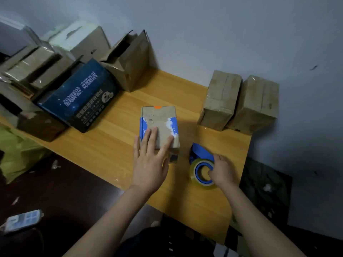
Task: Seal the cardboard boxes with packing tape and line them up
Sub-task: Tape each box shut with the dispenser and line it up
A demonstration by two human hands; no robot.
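A small brown cardboard box (pixel 161 121) with blue and white patches lies in the middle of the wooden table (pixel 104 145). My left hand (pixel 150 160) presses flat on its near end with straight, spread fingers. To the right, my right hand (pixel 221 170) grips a blue tape dispenser (pixel 201 170) loaded with a roll of clear packing tape; it rests on the table, apart from the box. Two taped brown boxes (pixel 220 100), (pixel 257 104) stand side by side against the wall at the back right.
A dark blue printed box (pixel 81 95) and several open or stacked cardboard boxes (pixel 128 60) crowd the table's left back. A yellow-green bag (pixel 16 153) lies at the left, a phone-like device (pixel 22 220) lower left, a dark bag (pixel 265 184) right of the table.
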